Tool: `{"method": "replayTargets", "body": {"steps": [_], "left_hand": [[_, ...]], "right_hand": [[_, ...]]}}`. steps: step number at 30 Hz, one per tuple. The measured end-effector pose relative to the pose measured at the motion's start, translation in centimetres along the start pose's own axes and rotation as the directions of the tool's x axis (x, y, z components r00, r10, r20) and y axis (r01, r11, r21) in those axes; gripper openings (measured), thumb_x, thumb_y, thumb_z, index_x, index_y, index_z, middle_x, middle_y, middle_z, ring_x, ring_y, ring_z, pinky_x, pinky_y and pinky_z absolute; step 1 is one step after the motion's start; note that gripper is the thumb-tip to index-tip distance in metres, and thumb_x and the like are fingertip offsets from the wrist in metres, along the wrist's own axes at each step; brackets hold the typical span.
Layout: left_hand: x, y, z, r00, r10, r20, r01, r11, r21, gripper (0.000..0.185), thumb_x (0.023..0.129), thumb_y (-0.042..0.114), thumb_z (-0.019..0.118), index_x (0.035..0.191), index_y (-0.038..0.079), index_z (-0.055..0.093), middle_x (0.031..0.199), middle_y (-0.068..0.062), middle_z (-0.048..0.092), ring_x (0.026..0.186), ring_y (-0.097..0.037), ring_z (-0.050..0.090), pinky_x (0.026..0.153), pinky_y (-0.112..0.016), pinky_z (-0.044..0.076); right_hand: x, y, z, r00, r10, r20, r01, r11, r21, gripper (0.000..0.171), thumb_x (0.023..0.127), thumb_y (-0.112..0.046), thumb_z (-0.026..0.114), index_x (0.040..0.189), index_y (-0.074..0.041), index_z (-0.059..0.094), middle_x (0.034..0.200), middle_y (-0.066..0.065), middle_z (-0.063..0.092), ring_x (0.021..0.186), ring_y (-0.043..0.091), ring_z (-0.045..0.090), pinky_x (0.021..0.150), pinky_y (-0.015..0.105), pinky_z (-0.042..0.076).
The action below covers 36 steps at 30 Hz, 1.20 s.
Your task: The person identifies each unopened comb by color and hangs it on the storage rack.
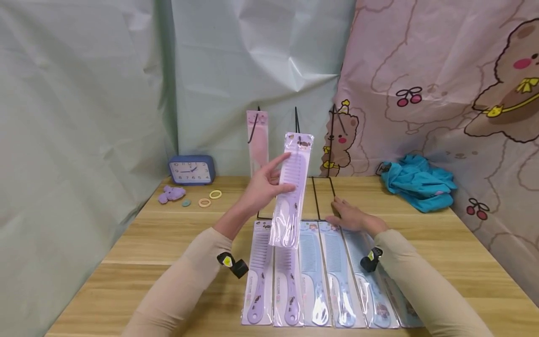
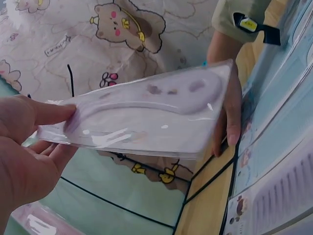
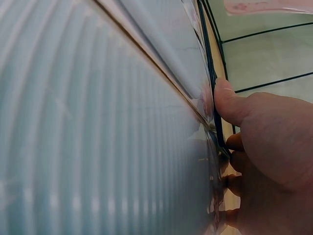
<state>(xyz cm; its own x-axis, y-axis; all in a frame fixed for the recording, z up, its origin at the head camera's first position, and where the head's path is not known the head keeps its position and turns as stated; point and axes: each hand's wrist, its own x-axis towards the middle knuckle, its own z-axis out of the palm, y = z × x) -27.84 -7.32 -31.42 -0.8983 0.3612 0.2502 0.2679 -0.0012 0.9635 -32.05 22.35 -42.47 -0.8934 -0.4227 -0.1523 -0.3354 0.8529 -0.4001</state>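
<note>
Wooden table (image 1: 442, 243) with packaged combs (image 1: 320, 276), blue clock (image 1: 191, 170), hair ties (image 1: 209, 198), teal cloth (image 1: 418, 181).

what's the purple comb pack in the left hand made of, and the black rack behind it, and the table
Purple comb pack, held by the left hand: looks like a matte plastic comb in a clear glossy film sleeve, which shows glare and creases. Black rack: seemingly thin wire, probably coated metal, its lines narrow and dark. Table: wood-grain top, perhaps laminate; streaked pale boards with a smooth sheen.
</note>
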Motion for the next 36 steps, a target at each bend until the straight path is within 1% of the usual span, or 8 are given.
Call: {"method": "replayTargets", "body": {"steps": [7,12,14,18,20,25,30,36], "left_hand": [[3.6,-0.4,-0.2,0.999,-0.005,-0.039,0.006,1.000,0.020,0.091,0.088,-0.017,0.059,0.157,0.034,0.032,0.139,-0.025,0.055,0.108,-0.032,0.067,0.080,-0.037,0.060],[6.6,-0.4,-0.5,0.997,-0.030,-0.068,0.034,0.998,0.053,0.088,0.090,-0.013,0.060,0.157,0.036,0.031,0.141,-0.023,0.054,0.104,-0.031,0.067,0.077,-0.034,0.060],[7.6,-0.4,-0.7,0.996,-0.035,-0.084,0.043,0.994,0.097,0.083,0.092,-0.007,0.063,0.157,0.036,0.032,0.147,-0.019,0.049,0.114,-0.032,0.063,0.084,-0.037,0.058],[9.1,-0.5,-1.1,0.994,-0.041,-0.103,0.058,0.985,0.163,0.077,0.095,0.002,0.065,0.156,0.036,0.033,0.162,-0.007,0.030,0.139,-0.032,0.042,0.105,-0.045,0.046],[9.4,-0.7,-1.2,0.994,-0.053,-0.101,0.068,0.985,0.161,0.076,0.096,0.003,0.064,0.156,0.037,0.033,0.163,-0.005,0.027,0.141,-0.032,0.038,0.109,-0.047,0.042],[9.9,-1.6,-1.3,0.995,-0.064,-0.077,0.072,0.992,0.103,0.077,0.096,0.000,0.062,0.157,0.036,0.031,0.156,-0.016,0.039,0.137,-0.034,0.044,0.111,-0.047,0.040],[9.9,-2.4,-1.5,0.995,-0.063,-0.077,0.073,0.987,0.142,0.077,0.097,0.005,0.065,0.159,0.032,0.028,0.166,0.001,0.016,0.151,-0.027,0.017,0.120,-0.043,0.022],[9.7,-2.9,-1.8,0.994,-0.064,-0.089,0.077,0.985,0.157,0.076,0.097,0.005,0.063,0.159,0.031,0.027,0.167,0.004,0.014,0.152,-0.023,0.011,0.121,-0.038,0.017]], "right_hand": [[-0.1,0.2,0.0,1.000,-0.007,0.004,0.007,1.000,0.007,0.076,0.105,-0.044,0.047,0.154,0.010,0.023,0.161,0.032,0.007,0.147,0.050,0.006,0.116,0.066,0.011],[-0.1,0.3,0.2,1.000,-0.019,0.002,0.019,1.000,0.017,0.077,0.105,-0.045,0.047,0.153,0.010,0.023,0.161,0.032,0.007,0.146,0.051,0.007,0.115,0.067,0.011],[0.0,0.3,0.2,1.000,-0.014,0.003,0.014,1.000,0.015,0.078,0.105,-0.046,0.047,0.154,0.010,0.023,0.161,0.031,0.007,0.147,0.051,0.007,0.116,0.067,0.011],[0.1,0.3,0.2,1.000,-0.001,0.003,0.001,1.000,0.001,0.078,0.105,-0.047,0.045,0.155,0.008,0.022,0.162,0.030,0.006,0.148,0.048,0.006,0.117,0.065,0.011],[0.2,0.3,0.2,1.000,0.001,0.002,-0.001,1.000,-0.003,0.078,0.105,-0.047,0.045,0.154,0.009,0.022,0.162,0.031,0.006,0.147,0.049,0.006,0.116,0.066,0.011],[0.2,0.4,0.3,1.000,0.016,0.007,-0.016,1.000,-0.001,0.078,0.105,-0.048,0.045,0.155,0.007,0.022,0.162,0.029,0.005,0.148,0.048,0.005,0.116,0.066,0.011],[0.2,0.2,0.4,1.000,0.019,0.006,-0.019,1.000,0.000,0.079,0.104,-0.049,0.046,0.155,0.007,0.022,0.163,0.029,0.006,0.148,0.048,0.006,0.116,0.066,0.011],[0.1,0.1,0.2,1.000,0.030,0.007,-0.030,1.000,0.005,0.079,0.104,-0.048,0.046,0.155,0.006,0.022,0.163,0.028,0.006,0.149,0.047,0.005,0.116,0.066,0.010]]}}
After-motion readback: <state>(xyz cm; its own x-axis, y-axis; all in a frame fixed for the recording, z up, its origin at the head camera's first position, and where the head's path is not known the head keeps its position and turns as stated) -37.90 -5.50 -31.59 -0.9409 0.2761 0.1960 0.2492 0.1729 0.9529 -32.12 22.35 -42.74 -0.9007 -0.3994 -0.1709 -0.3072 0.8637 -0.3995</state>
